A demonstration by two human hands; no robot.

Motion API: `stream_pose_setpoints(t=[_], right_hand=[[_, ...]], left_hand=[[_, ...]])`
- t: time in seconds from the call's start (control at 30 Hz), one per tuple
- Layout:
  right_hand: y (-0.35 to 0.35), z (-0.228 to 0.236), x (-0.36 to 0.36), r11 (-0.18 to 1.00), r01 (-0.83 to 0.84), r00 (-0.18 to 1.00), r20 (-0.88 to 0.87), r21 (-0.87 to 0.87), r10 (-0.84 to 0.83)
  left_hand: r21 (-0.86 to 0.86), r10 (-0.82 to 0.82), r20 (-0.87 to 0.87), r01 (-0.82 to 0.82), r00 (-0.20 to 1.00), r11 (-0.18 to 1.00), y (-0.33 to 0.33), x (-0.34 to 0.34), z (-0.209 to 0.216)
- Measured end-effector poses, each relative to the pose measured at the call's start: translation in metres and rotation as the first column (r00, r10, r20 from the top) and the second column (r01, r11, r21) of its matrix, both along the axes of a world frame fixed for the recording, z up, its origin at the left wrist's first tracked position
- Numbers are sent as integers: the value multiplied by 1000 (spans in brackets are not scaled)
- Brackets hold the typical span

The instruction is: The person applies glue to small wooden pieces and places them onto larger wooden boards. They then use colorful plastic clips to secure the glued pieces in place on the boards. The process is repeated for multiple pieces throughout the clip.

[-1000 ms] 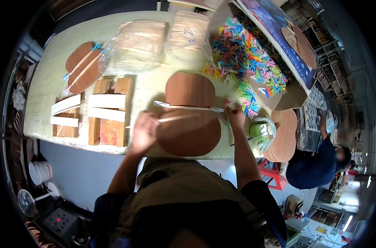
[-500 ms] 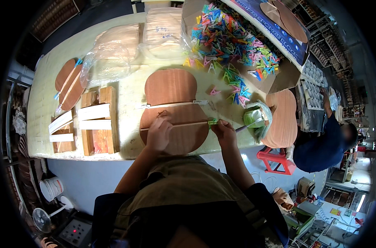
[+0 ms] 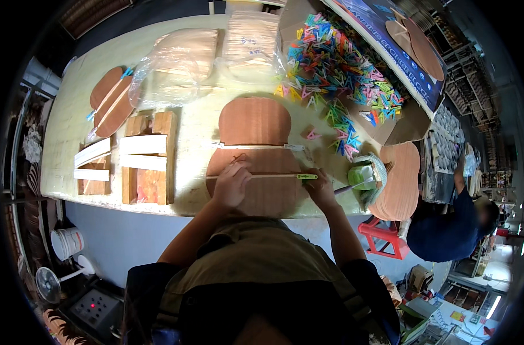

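A brown guitar-shaped wooden plate [image 3: 256,122] lies on the pale workbench [image 3: 193,75] in front of me. One thin light wooden strip [image 3: 256,146] sits across its waist. A second strip [image 3: 273,176] crosses the lower half, with a green clip [image 3: 308,176] at its right end. My left hand [image 3: 232,185] presses down on this strip near its left part. My right hand [image 3: 320,190] is closed on the strip's right end by the green clip.
A heap of coloured plastic clips [image 3: 336,69] fills an opened cardboard box at the back right. A green pot with a brush [image 3: 362,175] stands at my right. Wooden blocks with white strips [image 3: 144,156], bagged wooden pieces [image 3: 178,63] and another plate [image 3: 109,100] lie left. Another person [image 3: 452,230] sits at right.
My head has tipped so the bench sits larger in view. A second strip with a green clip now lies across the plate's lower half, both hands on it.
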State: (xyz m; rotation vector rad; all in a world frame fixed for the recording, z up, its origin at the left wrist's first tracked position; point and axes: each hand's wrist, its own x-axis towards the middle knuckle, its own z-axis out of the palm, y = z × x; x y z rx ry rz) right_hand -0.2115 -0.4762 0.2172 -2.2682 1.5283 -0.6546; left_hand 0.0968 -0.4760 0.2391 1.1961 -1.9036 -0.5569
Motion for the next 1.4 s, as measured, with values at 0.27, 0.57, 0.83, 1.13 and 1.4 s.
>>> stream_pose_setpoints(t=[0.27,0.57,0.83,1.13,1.4], right_hand=[[-92,47,49,968,249,924,306,-25,-230],[-124,68,215,821,-373,861,492,433,132],[-101,28,307,498,-539,836,507,680,212],[-102,50,300,393,-459,871,318,797,374],[-104,55,305,329,-452,842,275,829,464]], left_hand=[[-67,16,-42,-18,999,998,1,0,-2],[-114,-25,-71,17,997,993,-3,6,-8],[170,59,-61,-48,996,984,4,1,-31],[49,61,-98,-57,993,997,4,2,-25],[242,98,-586,58,805,969,4,-7,-17]])
